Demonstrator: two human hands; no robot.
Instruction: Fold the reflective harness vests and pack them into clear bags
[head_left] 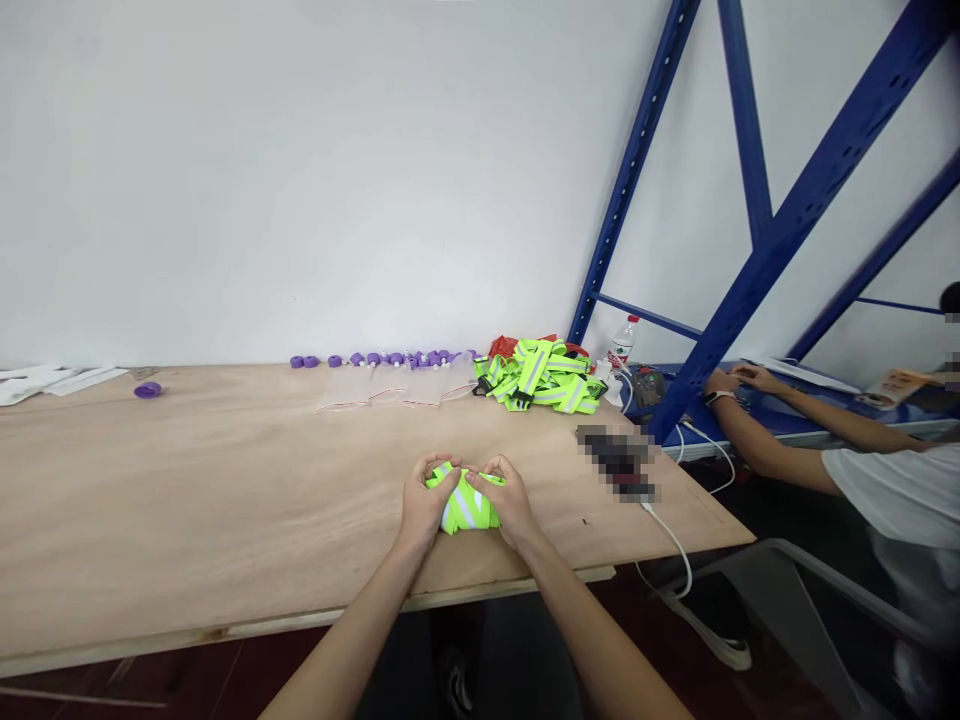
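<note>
Folded reflective strap [465, 512]: I have it on the table [225, 500], close to the near edge, between both hands.
Left hand [426, 498]: pinching the strap's far left corner.
Right hand [513, 502]: thumb and fingers pinching its right part.
Strap pile [541, 376]: I see it farther off, to the right.
Purple rolls [334, 361]: along the far edge, left of the pile.

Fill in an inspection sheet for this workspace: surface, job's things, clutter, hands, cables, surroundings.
Surface: wooden table, grain visible
Job's things: lime bundle at the front; lime straps heaped at the back
Clutter: purple pieces, flat packets, papers; blurred item
Hands: left hand and right hand both hold the bundle
Cables: white cable hangs past the table edge
Surroundings: blue frame and co-worker at right
</note>
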